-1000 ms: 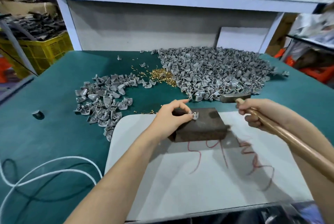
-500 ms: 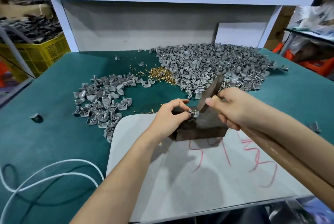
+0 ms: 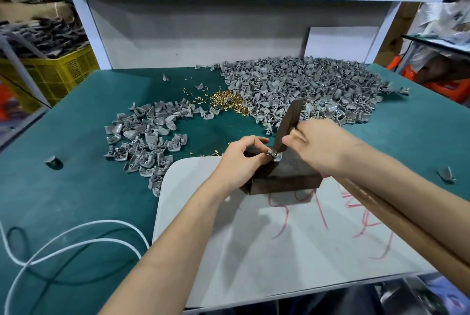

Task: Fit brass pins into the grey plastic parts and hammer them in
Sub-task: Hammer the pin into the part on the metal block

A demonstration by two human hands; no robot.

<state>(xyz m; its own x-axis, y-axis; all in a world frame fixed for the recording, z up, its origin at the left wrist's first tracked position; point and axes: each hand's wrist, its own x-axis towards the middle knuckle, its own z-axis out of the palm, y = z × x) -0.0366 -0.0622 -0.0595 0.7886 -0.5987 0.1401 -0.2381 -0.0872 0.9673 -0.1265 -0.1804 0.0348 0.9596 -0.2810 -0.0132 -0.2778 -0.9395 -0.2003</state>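
My left hand (image 3: 239, 162) pinches a small grey plastic part (image 3: 275, 156) on the dark metal block (image 3: 284, 178). My right hand (image 3: 320, 147) grips the hammer just below its head (image 3: 290, 124), whose lower end touches the part. The wooden handle (image 3: 396, 223) runs back toward the lower right under my forearm. A big heap of grey parts (image 3: 305, 91) lies at the back right, a smaller heap (image 3: 145, 142) at the left, and a pile of brass pins (image 3: 229, 101) between them.
The block stands on a white board (image 3: 279, 251) with red scribbles, laid on the green table (image 3: 76, 187). A white cable (image 3: 63, 246) loops at the front left. Stray grey parts (image 3: 52, 161) lie apart. A yellow crate (image 3: 50, 73) stands off the table's left.
The hammer swung from lying flat beyond the block down onto the part. My right hand moved left over the block. My left hand stayed pinching the part.
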